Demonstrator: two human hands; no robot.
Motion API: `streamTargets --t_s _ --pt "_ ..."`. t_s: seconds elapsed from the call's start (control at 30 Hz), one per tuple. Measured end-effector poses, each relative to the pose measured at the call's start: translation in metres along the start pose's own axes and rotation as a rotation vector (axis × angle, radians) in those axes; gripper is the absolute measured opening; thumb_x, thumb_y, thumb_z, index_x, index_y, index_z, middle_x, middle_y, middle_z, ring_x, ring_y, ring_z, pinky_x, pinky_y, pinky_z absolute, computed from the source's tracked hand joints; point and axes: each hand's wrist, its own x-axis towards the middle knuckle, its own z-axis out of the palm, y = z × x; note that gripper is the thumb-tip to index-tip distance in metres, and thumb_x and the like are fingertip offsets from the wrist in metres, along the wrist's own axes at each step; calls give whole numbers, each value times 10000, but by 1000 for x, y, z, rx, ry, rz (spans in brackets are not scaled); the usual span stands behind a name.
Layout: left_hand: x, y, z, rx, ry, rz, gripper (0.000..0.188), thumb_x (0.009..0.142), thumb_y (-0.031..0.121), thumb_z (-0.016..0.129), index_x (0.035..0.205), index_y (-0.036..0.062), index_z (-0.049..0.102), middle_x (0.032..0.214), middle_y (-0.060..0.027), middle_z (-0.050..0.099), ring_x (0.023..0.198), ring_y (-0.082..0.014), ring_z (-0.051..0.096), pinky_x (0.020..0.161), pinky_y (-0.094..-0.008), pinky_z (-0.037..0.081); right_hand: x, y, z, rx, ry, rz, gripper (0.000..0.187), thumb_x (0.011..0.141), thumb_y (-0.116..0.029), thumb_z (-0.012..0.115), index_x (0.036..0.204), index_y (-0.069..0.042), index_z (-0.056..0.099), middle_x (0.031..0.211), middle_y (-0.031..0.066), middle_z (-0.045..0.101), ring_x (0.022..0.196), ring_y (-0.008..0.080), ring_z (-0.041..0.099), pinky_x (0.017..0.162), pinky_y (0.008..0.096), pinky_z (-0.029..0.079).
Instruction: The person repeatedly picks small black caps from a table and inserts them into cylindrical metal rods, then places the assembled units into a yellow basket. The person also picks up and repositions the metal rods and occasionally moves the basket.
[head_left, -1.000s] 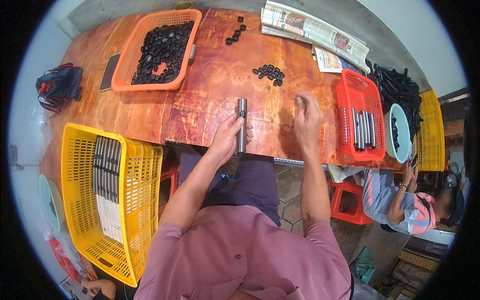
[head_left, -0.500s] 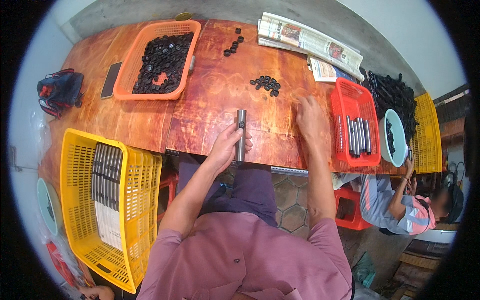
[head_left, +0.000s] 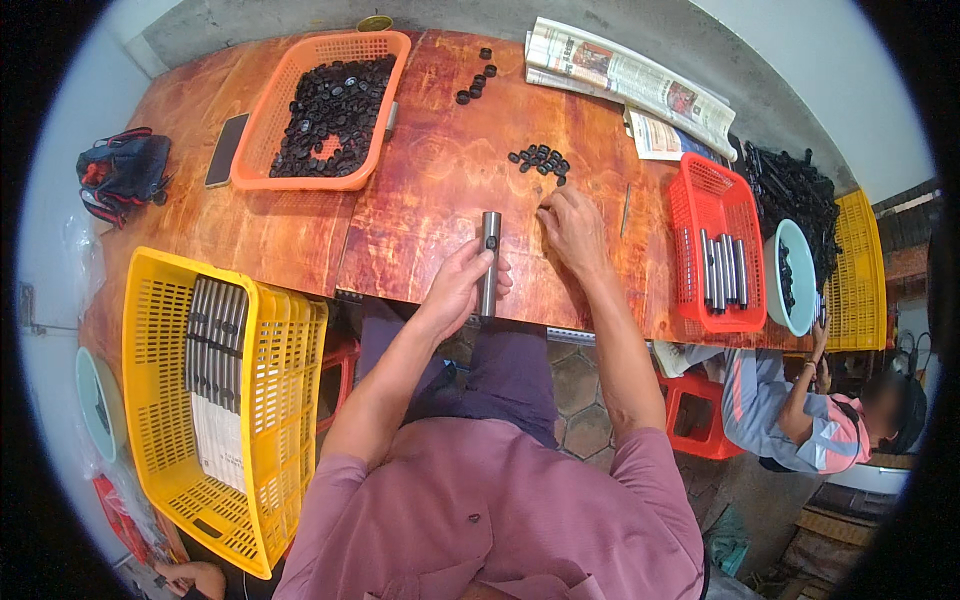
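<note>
My left hand (head_left: 464, 284) is wrapped round a grey metal tube (head_left: 489, 285) with a black button-like piece on its side. The tube stands nearly in line with my body, over the table's front edge. My right hand (head_left: 574, 232) rests low over the table, fingers curled together just below a cluster of small round black caps (head_left: 540, 158). One cap lies right by its fingers; whether anything sits between the fingertips is hidden. To the right of that hand lies a thin metal rod (head_left: 626, 210) on the wooden table (head_left: 430, 190).
An orange basket (head_left: 240, 160) of black caps stands back left, near a phone (head_left: 226, 150). On the right are a red basket (head_left: 715, 322) with metal tubes, a pale green bowl (head_left: 795, 322) and newspapers (head_left: 630, 75). A yellow crate (head_left: 285, 400) holds tubes at left. A co-worker (head_left: 800, 410) sits at right.
My right hand has moved left, toward the caps, and the thin rod now shows on the table. My left hand keeps the tube in nearly the same place.
</note>
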Motion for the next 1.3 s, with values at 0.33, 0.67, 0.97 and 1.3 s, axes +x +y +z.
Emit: streamTargets --t_s 0.33,0.67,0.97,1.3 --pt "-1 2 4 20 26 6 367 1074 209 536 1363 -16 504 1033 -92 621 883 -195 661 784 -340 573 -4 -4 3 148 -94 108 109 892 -140 700 921 -35 694 904 163 656 888 374 664 789 460 541" --pt "-1 1 1 16 14 11 356 1077 218 536 1356 -3 512 1025 -81 625 883 -183 653 777 -335 570 3 7 4 197 -114 291 153 930 -119 656 1005 -12 736 1011 225 708 989 389 678 879 456 534" --pt "-1 2 2 1 4 3 386 1070 200 543 1375 -34 502 1053 -91 629 891 -184 653 792 -332 566 -12 33 -12 329 -130 418 232 899 -75 688 1122 -35 737 1054 174 710 1008 314 691 894 402 538" --pt "-3 6 5 -23 1 -3 361 1057 144 540 1371 -31 502 1099 -124 638 921 -205 671 813 -342 578 -13 22 -11 224 -159 380 258 853 -136 741 1083 -24 713 1080 189 677 1046 359 658 911 443 516"
